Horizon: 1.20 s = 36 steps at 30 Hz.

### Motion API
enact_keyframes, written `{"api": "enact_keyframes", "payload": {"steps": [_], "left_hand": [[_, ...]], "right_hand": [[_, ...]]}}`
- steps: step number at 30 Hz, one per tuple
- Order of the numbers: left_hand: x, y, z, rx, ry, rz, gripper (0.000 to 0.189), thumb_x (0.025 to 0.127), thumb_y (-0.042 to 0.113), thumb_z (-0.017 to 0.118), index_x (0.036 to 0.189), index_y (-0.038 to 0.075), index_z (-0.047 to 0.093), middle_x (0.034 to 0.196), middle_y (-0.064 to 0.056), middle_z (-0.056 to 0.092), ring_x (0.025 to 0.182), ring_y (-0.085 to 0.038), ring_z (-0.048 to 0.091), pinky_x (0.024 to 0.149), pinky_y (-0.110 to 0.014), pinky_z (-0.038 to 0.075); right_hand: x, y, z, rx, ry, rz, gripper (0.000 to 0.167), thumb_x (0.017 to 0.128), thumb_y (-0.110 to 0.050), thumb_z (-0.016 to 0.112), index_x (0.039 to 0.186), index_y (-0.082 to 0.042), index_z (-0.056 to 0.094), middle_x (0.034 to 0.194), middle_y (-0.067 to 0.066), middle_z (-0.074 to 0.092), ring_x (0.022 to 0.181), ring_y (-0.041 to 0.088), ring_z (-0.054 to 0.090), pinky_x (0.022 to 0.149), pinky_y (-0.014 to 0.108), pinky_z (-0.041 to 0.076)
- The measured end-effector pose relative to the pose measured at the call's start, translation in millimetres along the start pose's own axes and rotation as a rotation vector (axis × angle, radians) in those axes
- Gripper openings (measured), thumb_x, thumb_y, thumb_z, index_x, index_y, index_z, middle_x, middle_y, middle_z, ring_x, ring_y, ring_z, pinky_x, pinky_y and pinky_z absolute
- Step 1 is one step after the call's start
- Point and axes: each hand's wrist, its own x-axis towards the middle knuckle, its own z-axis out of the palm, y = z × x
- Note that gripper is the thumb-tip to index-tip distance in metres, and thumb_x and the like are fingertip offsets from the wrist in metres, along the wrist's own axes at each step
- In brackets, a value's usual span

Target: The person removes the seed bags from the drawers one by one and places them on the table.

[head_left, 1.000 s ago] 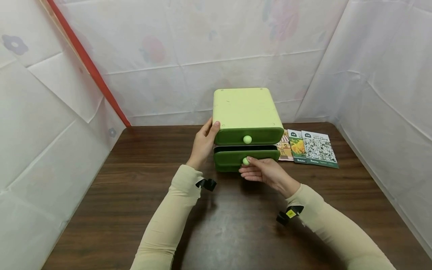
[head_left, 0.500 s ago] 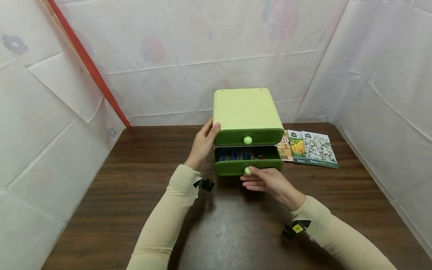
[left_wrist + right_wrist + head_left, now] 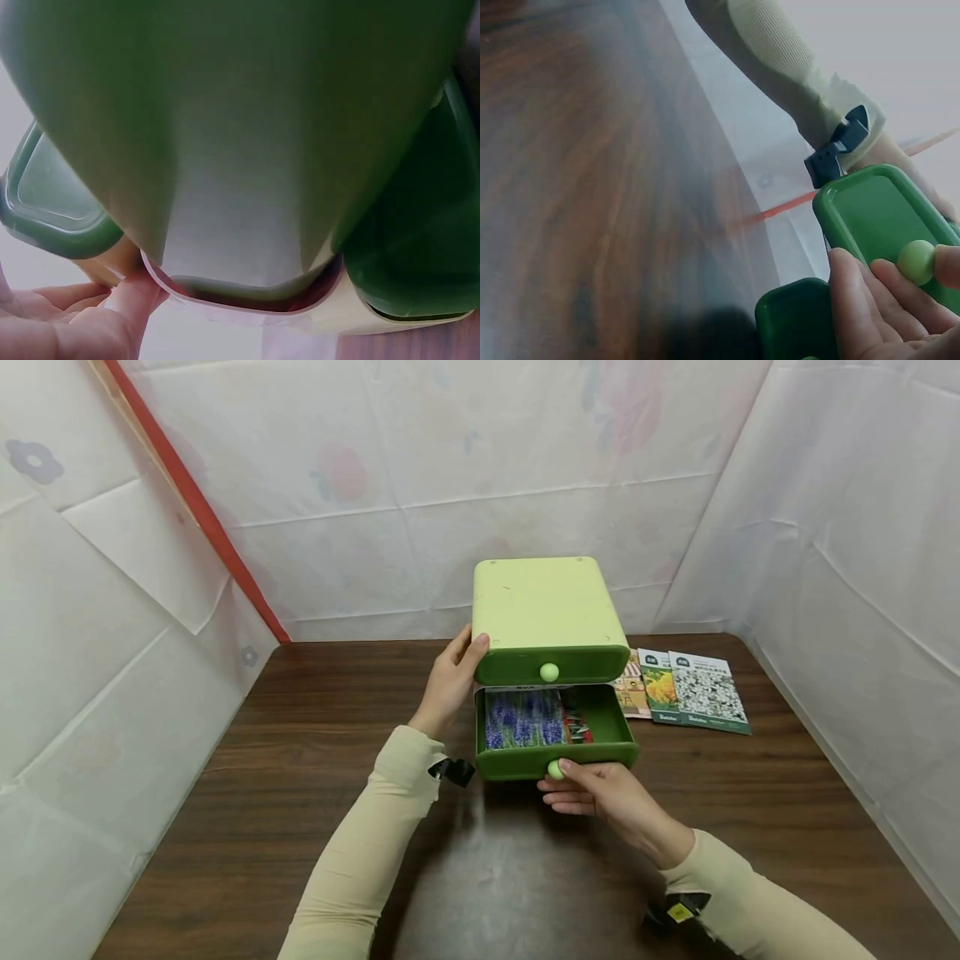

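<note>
A light green drawer cabinet (image 3: 546, 602) with dark green fronts stands at the back of the table. My left hand (image 3: 450, 681) rests against its left side, fingers extended and thumb at the front corner. My right hand (image 3: 600, 789) pinches the round pale green knob (image 3: 555, 769) of the pulled-out drawer (image 3: 517, 767) between thumb and fingers. Inside that drawer lie a packet with purple flowers (image 3: 525, 718) and, partly beneath it, a red-edged packet (image 3: 576, 727). The top drawer front (image 3: 510, 667) is closed. The left wrist view shows another closed green drawer front (image 3: 420, 247) beneath the pulled-out one.
Flower packets lie flat right of the cabinet: one with white flowers (image 3: 708, 693), one with yellow flowers (image 3: 662, 687) and a patterned one (image 3: 633, 693) partly behind the cabinet. White sheeting (image 3: 420, 485) hangs behind and beside the dark wooden table (image 3: 337, 752).
My right hand has drawn the drawer out toward me by its knob, from slightly open to far out. The packets inside have come into sight. My left hand has stayed against the cabinet.
</note>
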Motion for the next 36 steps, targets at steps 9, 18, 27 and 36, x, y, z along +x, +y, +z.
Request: {"api": "enact_keyframes", "payload": {"steps": [9, 18, 27, 36], "left_hand": [[1.2, -2.1, -0.6, 0.006, -0.003, 0.010, 0.068, 0.097, 0.054, 0.051, 0.156, 0.030, 0.025, 0.154, -0.003, 0.039, 0.125, -0.026, 0.056, 0.103, -0.043, 0.049], [2.8, -2.1, 0.0, -0.003, 0.005, 0.020, 0.072, 0.096, 0.057, 0.053, 0.156, 0.029, 0.025, 0.154, -0.003, 0.039, 0.122, -0.025, 0.058, 0.101, -0.041, 0.051], [3.0, -1.3, 0.5, -0.011, 0.010, 0.014, 0.071, 0.096, 0.056, 0.053, 0.156, 0.030, 0.026, 0.153, -0.004, 0.040, 0.120, -0.026, 0.059, 0.100, -0.041, 0.052], [2.6, -2.3, 0.6, -0.026, -0.002, 0.011, 0.068, 0.097, 0.053, 0.052, 0.156, 0.030, 0.025, 0.153, -0.005, 0.040, 0.121, -0.027, 0.058, 0.102, -0.041, 0.050]], "right_hand": [[-7.4, 16.5, 1.4, 0.012, -0.006, 0.008, 0.053, 0.100, -0.037, 0.057, 0.129, 0.007, 0.060, 0.117, 0.017, 0.071, 0.100, 0.018, 0.072, 0.092, 0.038, 0.056], [-8.7, 26.0, 3.5, 0.034, -0.005, -0.007, 0.044, 0.101, -0.030, 0.056, 0.124, 0.007, 0.062, 0.117, 0.020, 0.070, 0.099, 0.019, 0.072, 0.093, 0.040, 0.056], [-7.3, 32.2, 3.6, 0.037, -0.011, -0.008, 0.042, 0.101, -0.029, 0.056, 0.123, 0.006, 0.063, 0.117, 0.021, 0.069, 0.098, 0.019, 0.072, 0.092, 0.041, 0.056], [-7.5, 37.3, 4.2, 0.021, 0.000, -0.002, 0.050, 0.102, -0.032, 0.055, 0.127, 0.011, 0.058, 0.117, 0.022, 0.069, 0.097, 0.019, 0.073, 0.090, 0.039, 0.057]]}}
